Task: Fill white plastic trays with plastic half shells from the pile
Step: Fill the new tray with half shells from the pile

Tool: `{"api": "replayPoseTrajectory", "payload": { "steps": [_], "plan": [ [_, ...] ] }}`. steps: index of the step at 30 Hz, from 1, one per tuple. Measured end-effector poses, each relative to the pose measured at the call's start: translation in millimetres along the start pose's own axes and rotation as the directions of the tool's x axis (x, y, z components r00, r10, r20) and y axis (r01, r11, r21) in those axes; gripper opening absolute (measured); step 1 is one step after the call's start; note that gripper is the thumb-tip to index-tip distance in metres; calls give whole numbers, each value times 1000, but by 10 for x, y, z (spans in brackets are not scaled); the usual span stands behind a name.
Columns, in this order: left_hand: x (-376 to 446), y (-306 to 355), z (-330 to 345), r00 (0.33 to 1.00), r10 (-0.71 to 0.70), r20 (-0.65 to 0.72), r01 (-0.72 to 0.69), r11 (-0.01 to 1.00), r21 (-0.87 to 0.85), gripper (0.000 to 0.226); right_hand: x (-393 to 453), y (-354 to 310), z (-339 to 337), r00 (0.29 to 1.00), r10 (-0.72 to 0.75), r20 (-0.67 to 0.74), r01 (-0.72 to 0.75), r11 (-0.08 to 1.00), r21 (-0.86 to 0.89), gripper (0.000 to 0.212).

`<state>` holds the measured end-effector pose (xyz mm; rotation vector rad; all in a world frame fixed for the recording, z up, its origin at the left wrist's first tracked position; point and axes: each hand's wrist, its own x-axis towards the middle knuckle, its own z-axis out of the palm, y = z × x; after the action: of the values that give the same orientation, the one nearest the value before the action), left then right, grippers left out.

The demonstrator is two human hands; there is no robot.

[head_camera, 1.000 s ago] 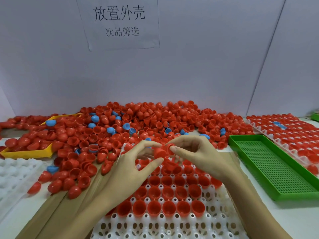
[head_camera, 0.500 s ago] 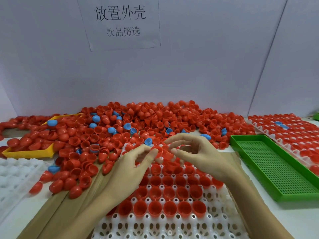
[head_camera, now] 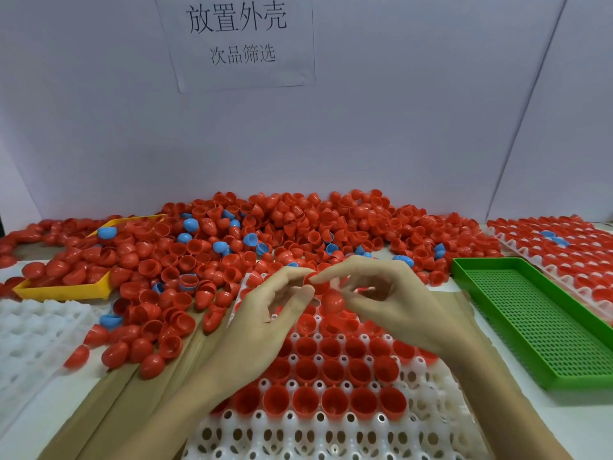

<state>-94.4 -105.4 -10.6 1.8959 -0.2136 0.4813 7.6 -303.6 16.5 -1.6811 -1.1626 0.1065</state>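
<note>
Item: white perforated plastic tray [head_camera: 428, 386], directly in front of us, resting on brown cardboard sheets [head_camera: 109, 403]. Its far rows carry red shells seated mouth up; the near rows show bare sockets.

Item: red plastic half shell [head_camera: 315, 283], held above the tray's far end, where the tray meets the pile. Our left hand [head_camera: 265, 323] pinches it between thumb and forefinger, the other fingers curled beneath. Our right hand [head_camera: 391, 300] meets it with forefinger and thumb tips; its remaining fingers are loosely spread. A second red shell [head_camera: 332, 302], dome up, lies just below; we cannot tell whether either hand grips it.

Handling, in our judgement: turn the shell open side up before lowering, centre it over a bare socket, and press lightly until level, as its seated neighbours are.

Item: pile of red and blue plastic half shells [head_camera: 298, 227]. Glossy, thin-walled, cup-shaped, mostly red, lying at every angle; some appear nested, so we should separate them first.
</note>
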Motion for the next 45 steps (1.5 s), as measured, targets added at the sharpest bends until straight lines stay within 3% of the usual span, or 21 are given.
{"api": "replayPoseTrajectory", "payload": {
  "steps": [2, 7, 8, 10, 12, 13, 15, 16, 17, 18, 22, 25, 27, 30, 36, 40, 45],
  "plan": [
    [6, 4, -37, 1000, 7, 30, -6, 1000, -28, 28, -4, 1, -40, 999, -4, -34, 5, 999, 34, 30],
    [22, -5, -79, 998, 28, 64, -26, 999, -26, 28, -15, 102, -153, 996, 7, -84, 7, 985, 171, 46],
    [51, -24, -113, 1000, 17, 26, -17, 1000, -22, 26, -14, 130, -167, 993, 19, -115, 3, 982, 190, 48],
    [128, -77, -271, 984, -13, -178, 17, 1000, 20, 22, -14, 182, -205, 979, 70, -189, -30, 977, 211, 50],
    [203, -180, -564, 900, 19, -435, 58, 985, 162, 24, -21, 240, -256, 957, 115, -265, -59, 976, 209, 50],
    [225, -263, -728, 856, 78, -511, 105, 942, 318, 31, -24, 263, -275, 945, 133, -298, -73, 976, 204, 50],
    [235, -472, -984, 851, 142, -505, 290, 676, 678, 50, -20, 295, -296, 925, 169, -341, -104, 974, 201, 50],
    [232, -571, -1050, 871, 111, -478, 356, 528, 771, 57, -18, 305, -300, 917, 188, -352, -122, 972, 201, 49],
    [225, -647, -1066, 885, 63, -462, 389, 449, 805, 58, -17, 314, -302, 911, 205, -357, -140, 970, 198, 49],
    [229, -700, -1049, 894, 30, -447, 390, 437, 810, 54, -15, 322, -305, 907, 219, -360, -157, 968, 194, 48],
    [341, -676, -908, 935, 128, -332, 194, 597, 778, 22, -14, 351, -313, 891, 255, -376, -194, 962, 191, 48],
    [491, -560, -788, 979, 37, -199, 103, 755, 648, 9, -22, 388, -328, 874, 273, -403, -217, 960, 179, 47],
    [568, -541, -719, 992, -69, -103, 120, 742, 659, 6, -32, 418, -340, 866, 282, -414, -230, 958, 171, 45],
    [624, -566, -686, 988, -116, -102, 154, 714, 683, 6, -43, 459, -354, 857, 298, -421, -252, 954, 162, 46],
    [610, -605, -645, 990, -40, -133, 117, 758, 642, 25, -39, 480, -347, 853, 295, -430, -256, 955, 146, 49],
    [605, -624, -562, 995, 21, -102, 57, 715, 696, 34, -28, 491, -317, 862, 304, -405, -273, 953, 134, 54],
    [590, -631, -555, 992, -35, -118, 110, 674, 730, 33, -27, 479, -319, 865, 300, -402, -274, 954, 121, 54]
  ]
}}
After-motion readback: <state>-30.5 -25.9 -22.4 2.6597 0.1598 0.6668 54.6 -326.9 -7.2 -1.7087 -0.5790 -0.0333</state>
